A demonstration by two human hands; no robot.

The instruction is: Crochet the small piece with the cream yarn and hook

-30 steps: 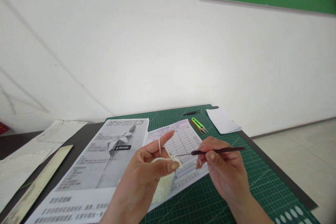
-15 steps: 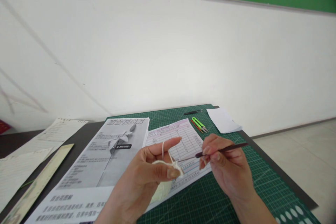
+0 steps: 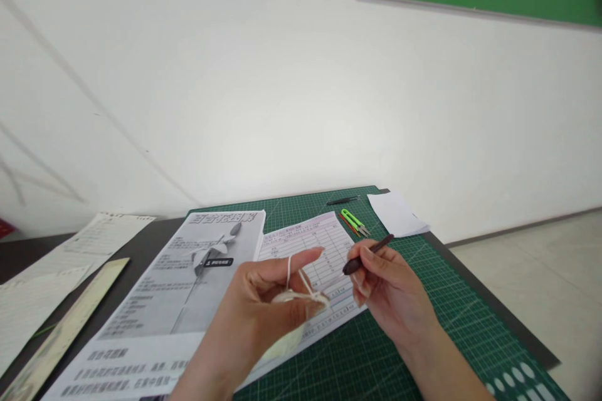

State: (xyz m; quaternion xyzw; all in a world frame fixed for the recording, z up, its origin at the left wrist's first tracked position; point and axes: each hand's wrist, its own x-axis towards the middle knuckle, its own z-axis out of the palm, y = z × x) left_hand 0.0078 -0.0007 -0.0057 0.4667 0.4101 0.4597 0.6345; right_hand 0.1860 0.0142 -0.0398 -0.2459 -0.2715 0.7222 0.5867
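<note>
My left hand [image 3: 263, 310] pinches a small piece of cream crochet work [image 3: 320, 298] between thumb and fingers. A strand of yarn [image 3: 288, 272] loops over its raised index finger. In my right hand [image 3: 390, 288] a crochet hook [image 3: 369, 255] with a dark handle is held like a pen, its thin shaft pointing left to the crochet work. Whether the hook's tip sits inside a stitch is too small to tell. Beneath my left hand lies a pale yellow-green bundle [image 3: 285, 344], partly hidden by the hand. Behind both hands is a printed chart sheet [image 3: 324, 238].
A green cutting mat [image 3: 470, 319] covers the dark table. Green thread snips [image 3: 353, 220], black tweezers [image 3: 342, 200] and a white paper [image 3: 397, 214] lie at the back. Leftward are a printed picture sheet [image 3: 155, 301], a long ruler-like strip [image 3: 70, 326] and lined papers [image 3: 94, 241].
My right hand has turned, so the hook's handle now tilts more steeply up to the right. The crochet work stays in my left hand. The view has shifted slightly.
</note>
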